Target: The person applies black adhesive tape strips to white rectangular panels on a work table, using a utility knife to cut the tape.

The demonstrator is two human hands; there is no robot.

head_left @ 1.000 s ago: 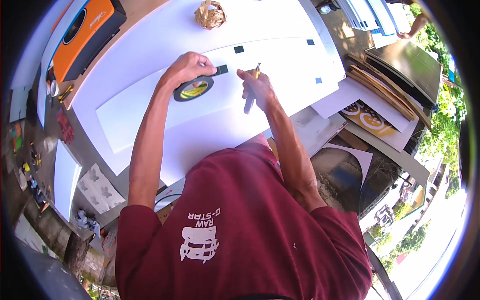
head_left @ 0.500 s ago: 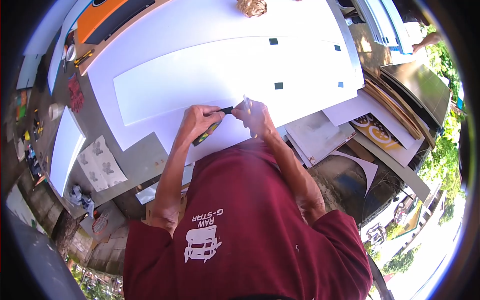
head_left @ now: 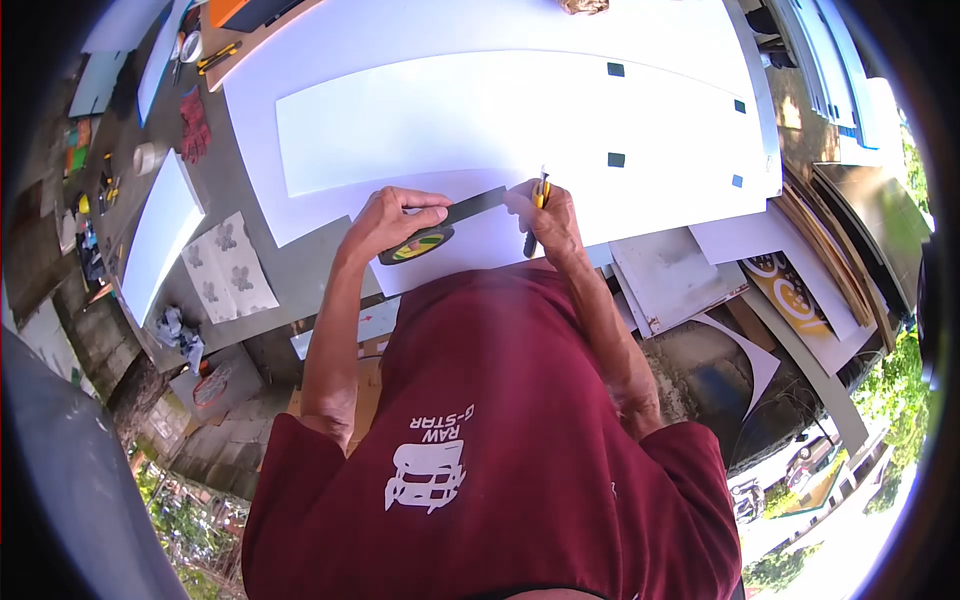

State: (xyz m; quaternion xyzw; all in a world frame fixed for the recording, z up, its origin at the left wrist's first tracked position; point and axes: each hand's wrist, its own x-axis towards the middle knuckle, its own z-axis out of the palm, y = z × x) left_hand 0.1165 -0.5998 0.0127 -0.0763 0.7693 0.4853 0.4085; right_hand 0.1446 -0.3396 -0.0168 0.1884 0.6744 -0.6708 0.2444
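Observation:
My left hand (head_left: 390,225) is closed on a roll of dark tape (head_left: 420,245) with a yellow-green core. A strip of the tape (head_left: 478,205) stretches from the roll to my right hand (head_left: 548,215), whose fingers pinch its free end. That same hand also holds a yellow and black cutter knife (head_left: 541,195), its tip pointing away from me. Beneath both hands lies a white sheet. Beyond them, a long white panel (head_left: 420,120) carries black tape squares (head_left: 616,160) toward its right side.
Red gloves (head_left: 194,125), a tape roll (head_left: 149,158) and a patterned sheet (head_left: 230,268) lie at the left. An orange object (head_left: 228,12) sits at the upper left. Stacked boards (head_left: 680,275) and wooden strips (head_left: 828,245) are at the right.
My hands have moved apart, and a longer strip of tape now spans them. The view has shifted, so the panel and surroundings appear farther right and higher.

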